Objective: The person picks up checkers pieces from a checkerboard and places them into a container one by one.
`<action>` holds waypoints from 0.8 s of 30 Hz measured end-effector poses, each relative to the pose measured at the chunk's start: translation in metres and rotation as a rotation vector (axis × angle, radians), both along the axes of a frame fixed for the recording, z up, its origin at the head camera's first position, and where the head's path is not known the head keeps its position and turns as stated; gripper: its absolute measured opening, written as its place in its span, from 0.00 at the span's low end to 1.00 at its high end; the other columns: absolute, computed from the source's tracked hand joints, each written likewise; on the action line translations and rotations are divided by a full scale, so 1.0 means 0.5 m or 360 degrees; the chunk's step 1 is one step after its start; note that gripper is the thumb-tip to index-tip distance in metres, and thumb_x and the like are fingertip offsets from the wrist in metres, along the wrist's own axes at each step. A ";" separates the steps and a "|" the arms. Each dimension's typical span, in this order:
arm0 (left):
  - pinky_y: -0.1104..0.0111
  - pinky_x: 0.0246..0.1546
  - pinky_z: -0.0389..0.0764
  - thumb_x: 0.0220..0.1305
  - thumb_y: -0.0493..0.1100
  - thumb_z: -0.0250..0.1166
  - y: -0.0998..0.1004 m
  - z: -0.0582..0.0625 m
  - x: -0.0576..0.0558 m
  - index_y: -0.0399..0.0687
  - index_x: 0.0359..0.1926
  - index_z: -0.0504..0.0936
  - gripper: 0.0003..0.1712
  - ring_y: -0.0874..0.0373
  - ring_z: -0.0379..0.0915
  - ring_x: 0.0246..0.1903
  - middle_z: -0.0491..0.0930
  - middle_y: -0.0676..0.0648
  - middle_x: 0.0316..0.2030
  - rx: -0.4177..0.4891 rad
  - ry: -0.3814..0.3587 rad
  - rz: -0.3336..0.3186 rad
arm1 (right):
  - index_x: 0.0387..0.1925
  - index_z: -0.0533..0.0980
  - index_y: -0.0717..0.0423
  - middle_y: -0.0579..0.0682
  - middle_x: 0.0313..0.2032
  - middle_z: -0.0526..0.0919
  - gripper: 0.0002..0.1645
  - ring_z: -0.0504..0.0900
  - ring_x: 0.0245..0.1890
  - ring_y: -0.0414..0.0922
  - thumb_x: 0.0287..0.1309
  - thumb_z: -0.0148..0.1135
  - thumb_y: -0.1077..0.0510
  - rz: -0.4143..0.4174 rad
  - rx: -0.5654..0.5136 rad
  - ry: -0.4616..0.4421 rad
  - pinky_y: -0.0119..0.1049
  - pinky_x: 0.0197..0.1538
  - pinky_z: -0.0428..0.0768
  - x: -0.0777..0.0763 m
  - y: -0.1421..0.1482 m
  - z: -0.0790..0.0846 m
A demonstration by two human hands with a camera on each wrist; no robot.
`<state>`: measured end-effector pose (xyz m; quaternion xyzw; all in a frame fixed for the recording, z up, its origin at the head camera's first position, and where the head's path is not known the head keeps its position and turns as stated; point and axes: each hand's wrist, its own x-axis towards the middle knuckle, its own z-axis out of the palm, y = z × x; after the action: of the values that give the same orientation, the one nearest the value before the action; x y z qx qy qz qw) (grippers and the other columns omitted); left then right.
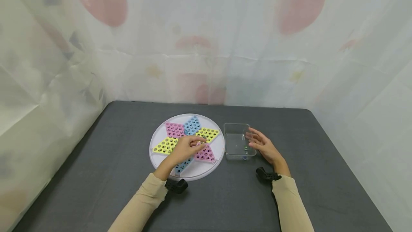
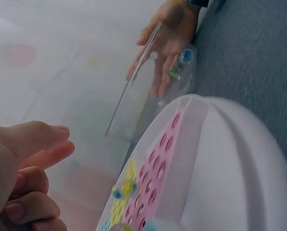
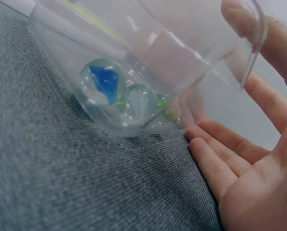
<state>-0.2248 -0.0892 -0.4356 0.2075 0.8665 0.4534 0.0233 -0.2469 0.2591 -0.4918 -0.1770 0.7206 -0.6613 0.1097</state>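
My left hand [image 1: 188,147] is over the round white Chinese checkers board [image 1: 156,159], its thumb and index finger stretched forward. In the left wrist view the other fingers [image 2: 32,207] curl in, and no marble shows between the fingertips. Marbles [image 2: 126,187] sit on the board's coloured star. My right hand [image 1: 264,148] is at the right side of a clear plastic box [image 1: 236,137], its fingers fairly straight along the outside of the wall. Inside lie a few glass marbles [image 3: 102,82], blue and green ones among them, gathered in the near right corner.
The box stands just right of the board on a dark grey table [image 1: 309,189]. A pale printed curtain [image 1: 206,38] hangs behind and along both sides of the table. Each wrist wears a black camera band [image 1: 176,186].
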 end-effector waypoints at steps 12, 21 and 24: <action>0.75 0.21 0.55 0.63 0.44 0.65 -0.061 -0.003 -0.026 0.38 0.47 0.85 0.16 0.68 0.45 0.16 0.53 0.55 0.15 0.0024 0.0032 0.0065 | 0.74 0.47 0.61 0.74 0.70 0.51 0.43 0.70 0.61 0.25 0.66 0.57 0.60 0.0020 -0.0025 0.0029 0.16 0.58 0.70 -0.001 0.003 -0.002; 0.75 0.23 0.57 0.62 0.42 0.66 -0.082 -0.010 -0.041 0.39 0.45 0.85 0.14 0.67 0.49 0.17 0.55 0.55 0.15 0.0032 -0.0008 0.0123 | 0.74 0.46 0.62 0.73 0.71 0.51 0.44 0.71 0.60 0.24 0.65 0.58 0.60 0.0012 -0.0015 0.0003 0.16 0.57 0.70 0.000 0.010 -0.002; 0.76 0.23 0.56 0.62 0.43 0.66 -0.087 -0.014 -0.044 0.40 0.45 0.86 0.14 0.67 0.49 0.17 0.54 0.55 0.15 -0.0018 0.0006 0.0137 | 0.74 0.45 0.62 0.72 0.71 0.52 0.45 0.71 0.60 0.24 0.65 0.58 0.60 0.0011 -0.0013 -0.0011 0.16 0.57 0.70 0.001 0.011 -0.002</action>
<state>-0.2470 -0.1327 -0.4427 0.1708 0.8771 0.4488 0.0031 -0.2466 0.2644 -0.4928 -0.1778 0.7168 -0.6646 0.1136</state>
